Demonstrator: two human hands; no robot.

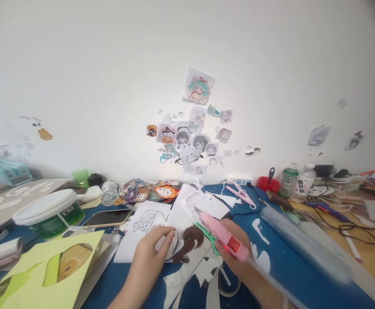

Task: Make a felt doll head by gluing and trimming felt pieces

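My right hand [234,253] is wrapped around a pink hot glue gun [221,236], whose metal nozzle points up and left; a clear glue stick [274,283] runs out of its rear. A red light glows on the gun's side. The green stand [208,238] sticks out beneath its front. My left hand [153,249] has thumb and fingers closed at the edge of a pale paper cutout [174,243], mostly hidden behind the fingers. Just right of it lies a brown cutout [189,244]. A sheet with a line drawing [150,216] is behind my left hand.
White paper scraps [207,272] and a tape roll [231,292] lie at the front. At left are a phone [108,218], a lidded tub [50,212] and yellow card [81,274]. A long clear plastic roll [306,242] and bottles [289,180] stand right.
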